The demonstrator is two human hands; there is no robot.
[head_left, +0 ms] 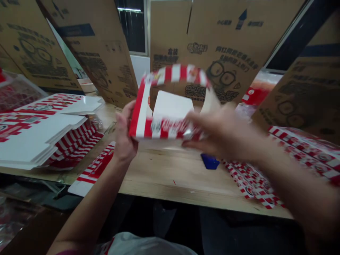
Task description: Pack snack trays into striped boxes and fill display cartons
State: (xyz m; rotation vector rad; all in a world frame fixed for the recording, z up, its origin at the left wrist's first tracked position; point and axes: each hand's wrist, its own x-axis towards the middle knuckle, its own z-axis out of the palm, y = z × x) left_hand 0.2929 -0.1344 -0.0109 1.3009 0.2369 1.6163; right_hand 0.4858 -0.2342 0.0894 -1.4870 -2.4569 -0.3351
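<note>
The left hand [125, 131] and right hand [223, 132] both grip one red-and-white striped cardboard box [162, 129].

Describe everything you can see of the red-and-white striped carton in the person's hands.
The red-and-white striped paperboard carton is partly folded, motion-blurred, and held above the wooden table. Its walls form an open rectangular frame with striped outer faces, a white inner flap stands inside, and a pale flap rises at the far right corner. The left hand grips its left wall; the right hand touches its near edge.
</note>
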